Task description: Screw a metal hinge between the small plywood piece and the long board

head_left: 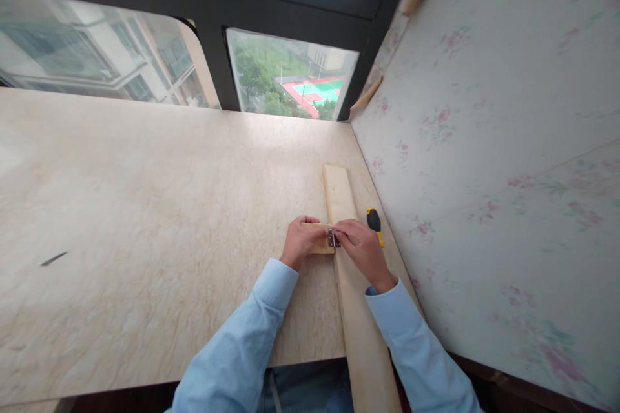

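Observation:
A long pale wooden board (339, 190) runs lengthwise across the countertop and out past its front edge. Against its left side lies a short wooden piece (321, 247), with my left hand (299, 242) closed around it, thumb on top and fingers along the far edge. A small metal hinge (333, 240) lies over the joint between the two pieces. My right hand (361, 248) pinches its fingertips together right at the hinge; whatever they hold is too small to make out. Just right of that hand, a screwdriver (373, 221) with a black and yellow handle is partly hidden.
The marbled countertop (169, 206) spreads to the left, with a thin dark pointed piece (53, 259) lying on it. A flowered wallpaper wall (484, 142) stands close on the right. Dark-framed windows (290, 0) rise behind the countertop.

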`<move>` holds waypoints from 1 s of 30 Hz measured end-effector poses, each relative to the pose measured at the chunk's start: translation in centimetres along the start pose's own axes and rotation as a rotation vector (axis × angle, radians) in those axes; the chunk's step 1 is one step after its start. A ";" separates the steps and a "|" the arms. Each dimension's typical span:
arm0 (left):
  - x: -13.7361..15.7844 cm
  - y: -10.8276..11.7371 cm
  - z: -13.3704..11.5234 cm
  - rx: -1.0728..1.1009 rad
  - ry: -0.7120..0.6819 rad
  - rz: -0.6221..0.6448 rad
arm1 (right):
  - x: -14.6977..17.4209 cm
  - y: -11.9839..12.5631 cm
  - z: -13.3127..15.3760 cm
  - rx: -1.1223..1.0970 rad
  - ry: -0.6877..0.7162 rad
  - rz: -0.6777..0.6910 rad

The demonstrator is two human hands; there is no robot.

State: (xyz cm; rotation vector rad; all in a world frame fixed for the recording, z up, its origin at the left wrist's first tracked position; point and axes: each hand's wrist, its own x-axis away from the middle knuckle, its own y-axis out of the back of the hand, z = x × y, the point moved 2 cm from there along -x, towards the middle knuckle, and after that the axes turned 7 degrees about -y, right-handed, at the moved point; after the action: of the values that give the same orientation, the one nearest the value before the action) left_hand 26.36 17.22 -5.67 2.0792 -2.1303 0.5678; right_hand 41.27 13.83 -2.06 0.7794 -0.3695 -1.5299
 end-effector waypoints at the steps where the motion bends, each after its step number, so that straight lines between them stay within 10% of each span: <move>1: 0.0 0.0 0.0 -0.004 0.000 0.000 | -0.1 0.0 0.0 0.006 0.005 0.014; 30: 0.2 0.0 -0.1 -0.011 0.011 0.000 | -1.3 -0.3 0.3 0.151 -0.093 0.108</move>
State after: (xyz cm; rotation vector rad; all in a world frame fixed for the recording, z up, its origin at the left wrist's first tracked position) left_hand 26.35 17.08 -5.50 2.0653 -2.1225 0.5648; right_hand 40.79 15.04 -1.67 0.7942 -0.5930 -1.4517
